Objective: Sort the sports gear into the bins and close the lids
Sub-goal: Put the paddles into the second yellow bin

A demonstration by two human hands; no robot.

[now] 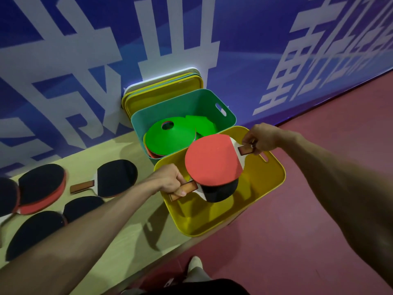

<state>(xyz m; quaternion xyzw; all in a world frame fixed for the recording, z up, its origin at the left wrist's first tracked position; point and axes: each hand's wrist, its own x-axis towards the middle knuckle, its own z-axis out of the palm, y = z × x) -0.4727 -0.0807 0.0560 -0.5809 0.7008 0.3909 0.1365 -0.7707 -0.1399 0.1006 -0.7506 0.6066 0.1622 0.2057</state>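
Observation:
My right hand (262,138) grips the handle of a table tennis paddle with its red face (212,159) up, held over the open yellow bin (274,177). My left hand (170,180) grips the wooden handle of a second paddle whose black face (221,191) shows below the red one, also over the yellow bin. Behind stands an open teal bin (182,107) holding green disc cones (170,136) stacked on other cones. Several more paddles lie on the pale bench to the left, among them a black one (116,177).
Yellow and white lids (161,90) lean against the blue printed wall behind the teal bin. The bins sit at the bench's right end, beside a red floor (308,241). My foot (196,267) shows below the bench edge.

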